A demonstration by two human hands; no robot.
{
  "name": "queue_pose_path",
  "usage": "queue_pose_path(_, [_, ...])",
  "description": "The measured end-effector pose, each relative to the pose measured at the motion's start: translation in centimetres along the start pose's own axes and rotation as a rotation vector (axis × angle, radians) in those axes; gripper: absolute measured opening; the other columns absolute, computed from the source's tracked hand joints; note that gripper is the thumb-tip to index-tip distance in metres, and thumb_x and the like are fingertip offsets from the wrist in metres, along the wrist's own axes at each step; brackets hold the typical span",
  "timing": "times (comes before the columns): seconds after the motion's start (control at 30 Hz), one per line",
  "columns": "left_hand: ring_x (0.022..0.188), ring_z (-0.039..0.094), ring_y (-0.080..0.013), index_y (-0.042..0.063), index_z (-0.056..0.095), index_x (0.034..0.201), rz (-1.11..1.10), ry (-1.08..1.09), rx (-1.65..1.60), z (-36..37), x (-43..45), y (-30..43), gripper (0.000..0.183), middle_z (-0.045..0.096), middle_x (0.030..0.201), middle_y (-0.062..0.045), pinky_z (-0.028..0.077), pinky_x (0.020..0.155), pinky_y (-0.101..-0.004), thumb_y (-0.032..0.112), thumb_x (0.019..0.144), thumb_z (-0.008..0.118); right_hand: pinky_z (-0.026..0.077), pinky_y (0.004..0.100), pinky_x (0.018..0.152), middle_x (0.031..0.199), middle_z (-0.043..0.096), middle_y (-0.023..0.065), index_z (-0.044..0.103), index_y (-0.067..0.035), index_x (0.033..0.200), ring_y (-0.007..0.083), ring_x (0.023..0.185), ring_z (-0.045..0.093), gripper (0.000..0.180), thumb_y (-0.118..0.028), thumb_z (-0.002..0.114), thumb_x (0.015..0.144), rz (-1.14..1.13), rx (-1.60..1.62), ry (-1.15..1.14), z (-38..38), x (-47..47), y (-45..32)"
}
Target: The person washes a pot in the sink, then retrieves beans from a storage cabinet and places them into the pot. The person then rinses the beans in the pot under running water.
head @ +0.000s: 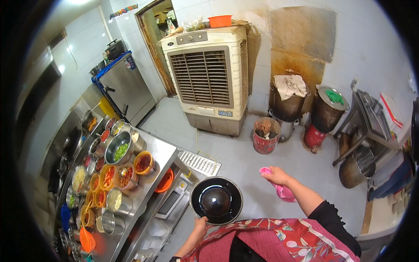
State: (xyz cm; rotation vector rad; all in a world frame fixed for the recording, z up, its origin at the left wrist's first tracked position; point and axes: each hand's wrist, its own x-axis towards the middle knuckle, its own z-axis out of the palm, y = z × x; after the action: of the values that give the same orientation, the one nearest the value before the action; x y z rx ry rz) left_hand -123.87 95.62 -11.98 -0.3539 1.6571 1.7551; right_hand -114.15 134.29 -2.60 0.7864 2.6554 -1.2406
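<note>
My left hand [200, 226] grips the near rim of a round metal basin [193, 196], which is held in front of my apron. Dark, glossy liquid [214, 200] or a dark shiny interior fills most of it; I cannot tell which. To the right, my right hand [277, 176] is closed around a pink plastic item [285, 193], probably a dipper. One pink end shows above the fingers and a wider part hangs below. The hand hides the middle of it. The basin and the pink item are apart.
At left, a steel counter [160, 139] carries several containers of sauces and chopped food, including a bowl of green onions [121, 152]. An air cooler [203, 82] stands ahead. A red bucket [265, 140], large pots [288, 101] and a metal rack [370, 114] are to the right.
</note>
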Motion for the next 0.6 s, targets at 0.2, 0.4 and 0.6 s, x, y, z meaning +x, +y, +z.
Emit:
queue_pose_path(0.2, [0.077, 0.062, -0.0369, -0.008, 0.046, 0.108, 0.038, -0.059, -0.141, 3.7, 10.7, 4.3, 0.039, 0.057, 0.093, -0.02, 0.056, 0.06, -0.0501, -0.002, 0.07, 0.043, 0.049, 0.0336, 0.062, 0.071, 0.063, 0.0102, 0.06, -0.001, 0.092, 0.0202, 0.064, 0.061, 0.037, -0.029, 0.069, 0.069, -0.181, -0.073, -0.043, -3.9, 13.0, -0.6])
queue_pose_path(0.4, [0.069, 0.062, -0.0326, -0.009, 0.05, 0.099, 0.009, -0.07, -0.158, 7.9, 21.8, 11.8, 0.03, 0.058, 0.085, -0.019, 0.057, 0.056, -0.0472, 0.0, 0.071, 0.046, 0.047, 0.0268, 0.06, 0.071, 0.062, 0.0001, 0.066, -0.004, 0.085, 0.0094, 0.064, 0.058, 0.02, -0.023, 0.063, 0.08, 0.082, 0.279, -0.043, -7.4, 21.7, -0.4])
queue_pose_path(0.6, [0.077, 0.062, -0.0373, -0.014, 0.044, 0.102, -0.106, -0.037, -0.318, 9.0, 30.4, 20.0, 0.032, 0.057, 0.09, -0.023, 0.056, 0.066, -0.0521, 0.0, 0.073, 0.043, 0.046, 0.025, 0.063, 0.077, 0.06, -0.003, 0.063, -0.003, 0.089, 0.0072, 0.069, 0.055, 0.018, -0.021, 0.059, 0.086, 0.017, 0.47, 0.047, -7.6, 32.8, -3.2])
